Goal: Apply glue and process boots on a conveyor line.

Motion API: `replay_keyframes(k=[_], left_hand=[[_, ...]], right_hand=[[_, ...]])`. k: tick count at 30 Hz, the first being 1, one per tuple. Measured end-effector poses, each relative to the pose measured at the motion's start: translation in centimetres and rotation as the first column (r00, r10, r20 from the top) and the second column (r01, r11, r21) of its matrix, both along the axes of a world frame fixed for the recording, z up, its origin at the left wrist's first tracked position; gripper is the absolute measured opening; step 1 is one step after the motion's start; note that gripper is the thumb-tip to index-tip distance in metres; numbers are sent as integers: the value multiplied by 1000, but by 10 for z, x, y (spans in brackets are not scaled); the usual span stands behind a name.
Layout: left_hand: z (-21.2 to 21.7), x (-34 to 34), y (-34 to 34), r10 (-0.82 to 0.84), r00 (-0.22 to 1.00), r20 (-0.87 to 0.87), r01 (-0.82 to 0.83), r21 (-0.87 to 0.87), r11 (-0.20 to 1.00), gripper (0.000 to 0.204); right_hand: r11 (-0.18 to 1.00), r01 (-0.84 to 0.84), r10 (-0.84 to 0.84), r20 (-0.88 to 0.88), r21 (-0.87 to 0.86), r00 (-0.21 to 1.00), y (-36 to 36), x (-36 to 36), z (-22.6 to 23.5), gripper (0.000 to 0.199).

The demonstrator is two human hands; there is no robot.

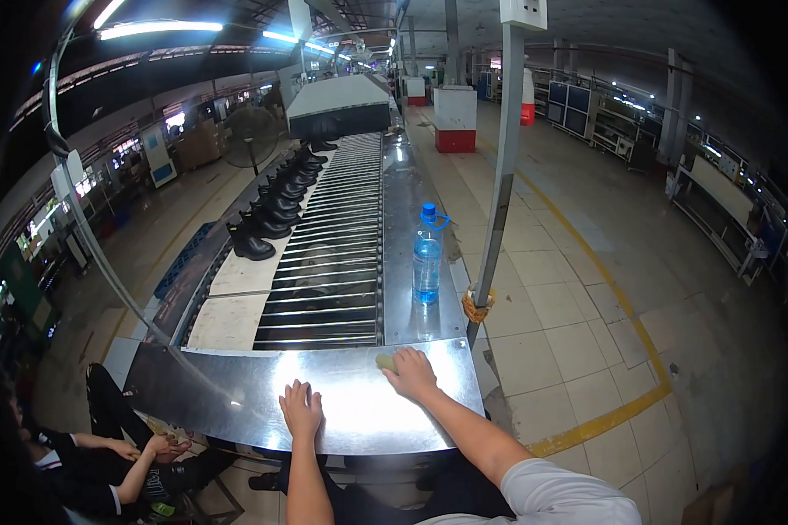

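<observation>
My left hand (301, 411) lies on the shiny metal tabletop (236, 402) at the conveyor's near end, fingers stretched out and holding nothing. To its right, my right hand (413, 374) is closed over a small yellow-green piece (385, 361), which touches or nearly touches the metal. Most of that piece is under my fingers, so I cannot tell its kind. Beyond my right hand, a clear plastic bottle (425, 267) with a blue cap and handle stands upright on the metal side ledge, partly filled.
A roller conveyor (337, 245) runs away from me, with several black boots (252, 242) along its left side. A metal post (496, 210) rises at the right. A seated person (87, 464) is at the lower left. A fan (252, 137) stands farther back.
</observation>
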State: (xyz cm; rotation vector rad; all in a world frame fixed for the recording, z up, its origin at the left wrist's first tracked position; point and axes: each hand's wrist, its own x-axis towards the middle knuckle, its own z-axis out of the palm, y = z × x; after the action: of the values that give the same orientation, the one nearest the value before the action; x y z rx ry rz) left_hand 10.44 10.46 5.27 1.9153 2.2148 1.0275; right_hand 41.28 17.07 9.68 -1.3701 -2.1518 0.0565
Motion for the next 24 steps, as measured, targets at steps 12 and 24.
replay_keyframes(k=[12, 24], left_hand=[[6, -5, 12, 2, 1000, -30, -1, 42, 999, 36], [-4, -4, 4, 21, 1000, 3, -21, 41, 999, 33]], right_hand=[[968, -245, 248, -75, 49, 966, 8, -2, 13, 30], [913, -153, 209, -111, 378, 972, 8, -2, -5, 27]])
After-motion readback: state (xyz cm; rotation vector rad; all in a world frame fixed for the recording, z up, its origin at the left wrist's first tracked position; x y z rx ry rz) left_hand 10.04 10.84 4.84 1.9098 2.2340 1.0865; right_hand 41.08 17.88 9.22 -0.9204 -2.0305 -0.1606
